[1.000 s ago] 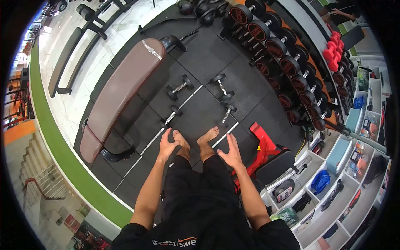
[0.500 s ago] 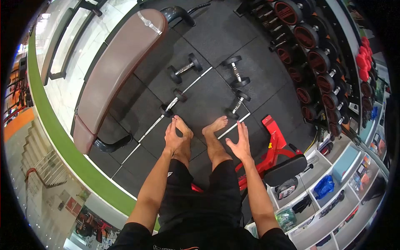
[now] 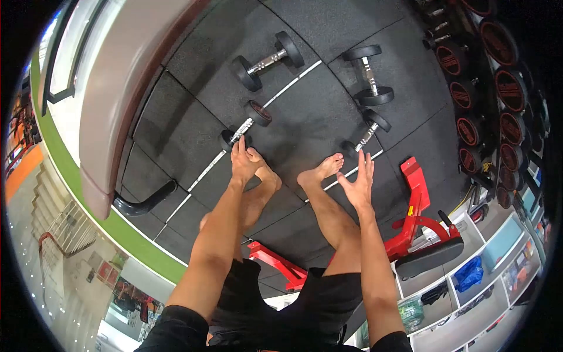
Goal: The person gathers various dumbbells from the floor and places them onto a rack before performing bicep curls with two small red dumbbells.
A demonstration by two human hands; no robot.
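My left hand (image 3: 242, 159) reaches down over my left foot, fingers extended beside the near end of a small dumbbell (image 3: 241, 130); whether it touches the bar I cannot tell. My right hand (image 3: 360, 180) is spread, with its fingertips just below another small dumbbell (image 3: 367, 135), near my right foot. Neither hand visibly holds anything. Farther ahead on the black floor tiles lie two larger dumbbells, one at the left (image 3: 268, 61) and one at the right (image 3: 368, 74).
A brown padded bench (image 3: 120, 88) stands at the left. Dumbbells fill a rack (image 3: 469, 97) at the right. A red metal frame with a black pad (image 3: 429, 256) is beside my right arm, near white shelves (image 3: 498, 305).
The view has come lower and closer to the floor, so the dumbbells look larger. My knees have bent and parted. Both hands have come nearer the two small dumbbells.
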